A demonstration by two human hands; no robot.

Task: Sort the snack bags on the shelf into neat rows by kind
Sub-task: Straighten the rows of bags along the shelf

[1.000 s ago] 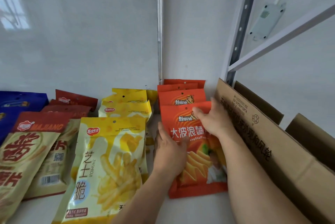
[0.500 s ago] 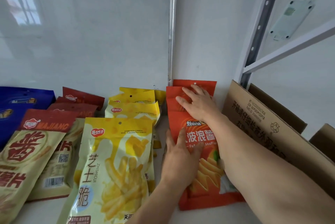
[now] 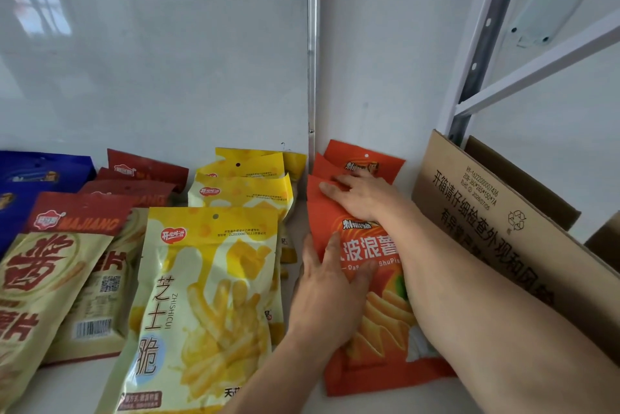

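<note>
1. I am taking the cardboard box (image 3: 496, 212) as landmark; the orange bags (image 3: 375, 246) are lying in one overlapping row just left of it, running back to the shelf's rear wall.
2. My left hand (image 3: 330, 293) is resting flat on the front orange bag, fingers straight and slightly spread.
3. My right hand (image 3: 360, 194) is pressing the rear orange bags, fingers straight and close together.
4. Further left of the box, the yellow bags (image 3: 208, 296), red-topped bags (image 3: 47, 279) and blue bags (image 3: 37, 172) are forming rows.
5. I am judging sorting nearly done; straightening remains.
</note>
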